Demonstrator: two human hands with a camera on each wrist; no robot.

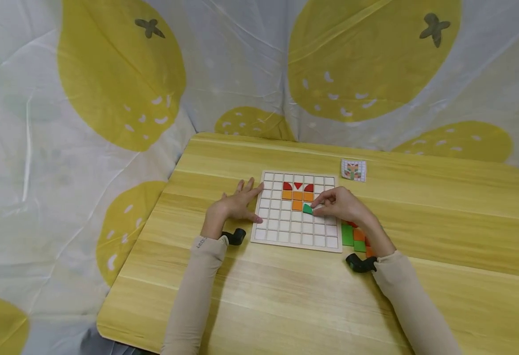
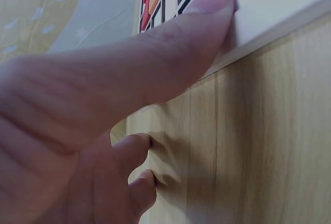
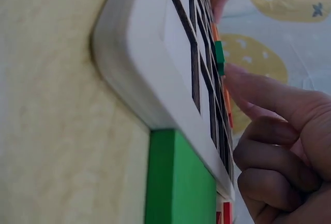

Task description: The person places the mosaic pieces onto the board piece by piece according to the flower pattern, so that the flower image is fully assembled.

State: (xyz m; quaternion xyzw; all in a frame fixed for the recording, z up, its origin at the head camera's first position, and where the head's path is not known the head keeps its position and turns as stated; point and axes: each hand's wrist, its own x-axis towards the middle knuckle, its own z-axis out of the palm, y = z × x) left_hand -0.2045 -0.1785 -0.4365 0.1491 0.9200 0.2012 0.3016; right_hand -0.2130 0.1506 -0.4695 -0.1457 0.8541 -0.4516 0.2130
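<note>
A pale wooden grid board lies flat on the table. My left hand rests at its left edge, fingers spread, with the thumb touching the rim in the left wrist view. Between thumb and fingertips my right hand pinches a green tile over a cell near the board's middle; whether it is fully seated cannot be told. Red pieces form a row on the board. Below them are several orange squares, with one more orange square beside the green tile.
Loose green tiles and orange tiles lie against the board's right side, partly under my right forearm. A small pattern card sits beyond the board's top right corner. The wooden table extends around everything, with a fruit-print cloth behind it.
</note>
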